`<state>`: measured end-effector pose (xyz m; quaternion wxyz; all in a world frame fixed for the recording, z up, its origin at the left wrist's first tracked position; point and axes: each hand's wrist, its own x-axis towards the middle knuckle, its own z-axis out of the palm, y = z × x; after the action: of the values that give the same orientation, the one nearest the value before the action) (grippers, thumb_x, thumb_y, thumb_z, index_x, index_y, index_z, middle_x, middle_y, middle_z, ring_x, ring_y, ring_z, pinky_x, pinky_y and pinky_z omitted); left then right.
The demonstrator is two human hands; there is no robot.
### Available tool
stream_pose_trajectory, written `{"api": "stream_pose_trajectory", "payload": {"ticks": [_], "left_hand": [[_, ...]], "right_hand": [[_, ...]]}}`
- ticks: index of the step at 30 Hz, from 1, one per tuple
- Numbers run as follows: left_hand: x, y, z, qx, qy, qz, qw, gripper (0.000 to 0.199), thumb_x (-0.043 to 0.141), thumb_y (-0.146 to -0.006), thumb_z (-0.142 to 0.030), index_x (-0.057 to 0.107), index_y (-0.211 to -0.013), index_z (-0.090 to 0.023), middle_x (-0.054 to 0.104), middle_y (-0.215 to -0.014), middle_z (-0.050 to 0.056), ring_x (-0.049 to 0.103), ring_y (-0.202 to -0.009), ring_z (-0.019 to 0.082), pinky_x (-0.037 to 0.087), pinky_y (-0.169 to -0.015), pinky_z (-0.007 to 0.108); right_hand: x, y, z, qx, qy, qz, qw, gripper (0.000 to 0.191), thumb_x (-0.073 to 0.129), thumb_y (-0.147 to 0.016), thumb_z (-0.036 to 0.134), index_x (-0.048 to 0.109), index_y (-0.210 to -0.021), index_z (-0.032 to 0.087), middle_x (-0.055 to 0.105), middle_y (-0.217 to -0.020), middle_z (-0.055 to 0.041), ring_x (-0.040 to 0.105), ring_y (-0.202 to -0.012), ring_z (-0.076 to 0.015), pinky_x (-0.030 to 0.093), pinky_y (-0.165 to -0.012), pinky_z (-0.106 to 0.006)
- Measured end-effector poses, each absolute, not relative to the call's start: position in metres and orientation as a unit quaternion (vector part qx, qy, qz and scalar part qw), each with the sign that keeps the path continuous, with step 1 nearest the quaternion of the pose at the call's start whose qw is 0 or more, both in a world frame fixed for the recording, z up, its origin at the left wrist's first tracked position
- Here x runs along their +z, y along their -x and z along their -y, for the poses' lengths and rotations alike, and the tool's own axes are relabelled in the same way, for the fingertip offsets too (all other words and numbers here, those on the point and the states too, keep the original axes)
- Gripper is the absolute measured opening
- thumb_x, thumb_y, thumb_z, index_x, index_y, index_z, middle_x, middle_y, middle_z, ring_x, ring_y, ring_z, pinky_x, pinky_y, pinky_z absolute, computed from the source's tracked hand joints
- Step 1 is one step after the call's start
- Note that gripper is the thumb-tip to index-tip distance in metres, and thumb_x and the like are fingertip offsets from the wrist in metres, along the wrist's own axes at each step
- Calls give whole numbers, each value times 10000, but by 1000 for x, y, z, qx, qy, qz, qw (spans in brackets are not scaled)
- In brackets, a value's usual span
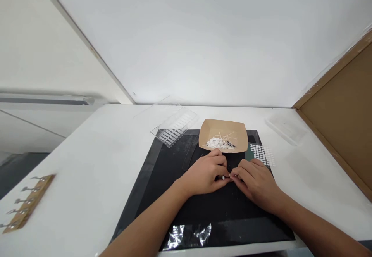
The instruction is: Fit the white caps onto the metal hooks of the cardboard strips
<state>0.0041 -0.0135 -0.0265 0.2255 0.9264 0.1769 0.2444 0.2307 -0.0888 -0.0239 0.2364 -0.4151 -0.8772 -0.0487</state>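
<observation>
At the near edge of the desk (87, 160), a black mat (200, 212) was laid, its front border glossy. Above it, the left hand (207, 173) and right hand (254, 181) were brought together, fingertips drawn narrow and touching. A small white piece (223, 177) was held at the left thumb and forefinger; whether it was gripped by the right could not be told. Beyond, a sheet of white dots (263, 155) was placed beside a brown paper tray (222, 125), in which white scraps (217, 142) were heaped. Farther left, a clear slotted tray (171, 133) was set partly over the mat.
</observation>
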Motion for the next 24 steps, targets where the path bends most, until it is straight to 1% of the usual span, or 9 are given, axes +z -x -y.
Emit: {"api": "stream_pose_trajectory", "payload": {"ticks": [12, 24], "left_hand": [[-25, -4, 14, 243, -929, -174, 216, 163, 744, -988, -293, 798, -860, -207, 709, -919, 54, 596, -921, 196, 532, -864, 326], [-25, -4, 14, 234, -929, -181, 221, 111, 761, -970, -265, 800, -882, -208, 707, -913, 53, 602, -946, 204, 540, -870, 328]], "right_hand": [[-21, -231, 89, -71, 407, 879, 238, 150, 551, -1094, 149, 620, -970, 196, 651, -832, -20, 521, -711, -168, 298, -711, -368], [-21, -231, 88, -50, 405, 882, 235, 176, 537, -1102, 157, 645, -966, 188, 645, -841, -28, 508, -721, -178, 295, -722, -374]]}}
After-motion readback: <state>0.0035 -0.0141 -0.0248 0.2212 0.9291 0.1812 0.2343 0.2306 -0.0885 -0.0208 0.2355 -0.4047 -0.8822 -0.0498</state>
